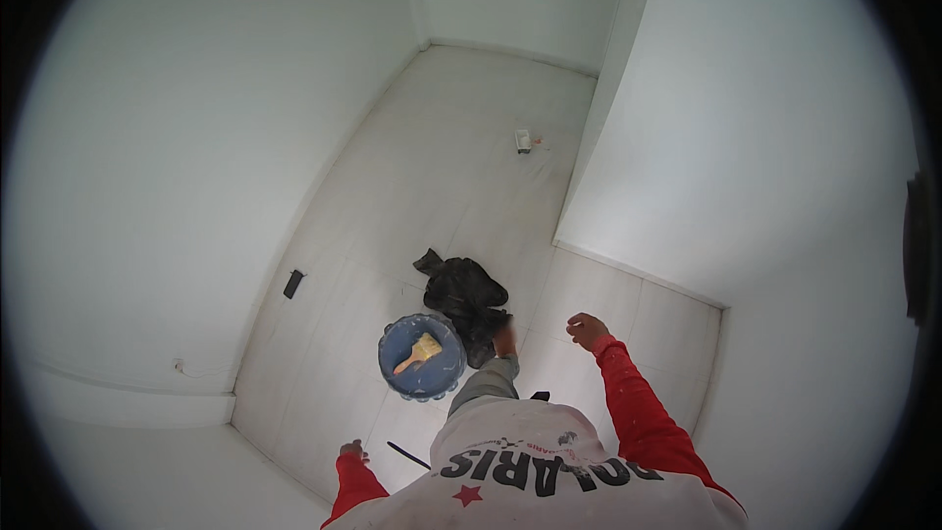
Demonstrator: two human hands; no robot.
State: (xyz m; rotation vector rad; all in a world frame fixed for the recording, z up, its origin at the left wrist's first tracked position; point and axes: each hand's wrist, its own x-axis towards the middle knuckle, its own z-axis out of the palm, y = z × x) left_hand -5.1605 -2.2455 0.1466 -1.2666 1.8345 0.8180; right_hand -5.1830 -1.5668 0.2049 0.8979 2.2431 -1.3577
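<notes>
My right hand [588,331], at the end of a red sleeve, is raised right of the black plastic bag [459,287], its fingers loosely bent and no object visible in them. My left hand [353,451] is low at the lower left, fingers slightly curled and apart, with nothing visible in it. A round blue bucket [399,339] with paint smears stands nearest it, and a wide paintbrush [423,353] with pale bristles lies in the bucket. My bare foot [504,337] is at the bag's lower edge, beside the bucket.
The pale tiled floor [392,157] is bounded by white walls, with a wall corner [555,240] jutting in at the right. A small white tray [523,140] sits farther along the floor. A dark flat object [293,284] lies near the left wall. A socket with a cable [179,365] is at the left.
</notes>
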